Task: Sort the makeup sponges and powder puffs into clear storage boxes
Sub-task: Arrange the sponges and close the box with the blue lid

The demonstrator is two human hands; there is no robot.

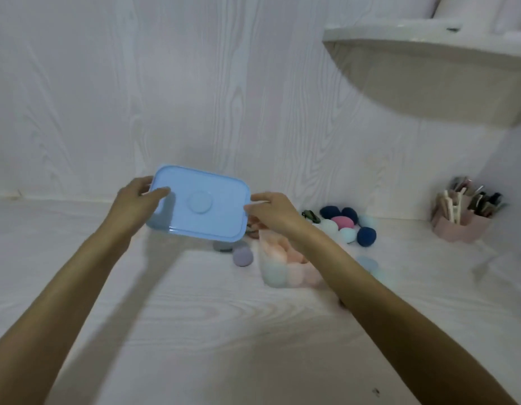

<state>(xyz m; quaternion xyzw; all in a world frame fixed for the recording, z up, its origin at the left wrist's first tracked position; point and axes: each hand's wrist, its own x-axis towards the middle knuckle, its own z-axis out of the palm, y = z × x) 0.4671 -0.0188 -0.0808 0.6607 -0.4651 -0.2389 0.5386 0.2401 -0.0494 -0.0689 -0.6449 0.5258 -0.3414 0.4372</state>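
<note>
A light blue rectangular lid (206,203) hangs in the air above the table, held at both short ends. My left hand (136,197) grips its left edge and my right hand (271,210) pinches its right edge. Below my right forearm stands a clear storage box (282,267) with pink, peach and pale green puffs inside, partly hidden by the arm. A pile of loose sponges (347,226) in navy, pink, white and light blue lies behind the box. A lilac sponge (243,256) and a grey one (222,247) lie under the lid.
A pink holder (460,226) full of makeup tools stands at the right by the wall. A white curved shelf (428,54) juts out overhead at the upper right. The white wood-grain table (195,331) meets a matching wall behind.
</note>
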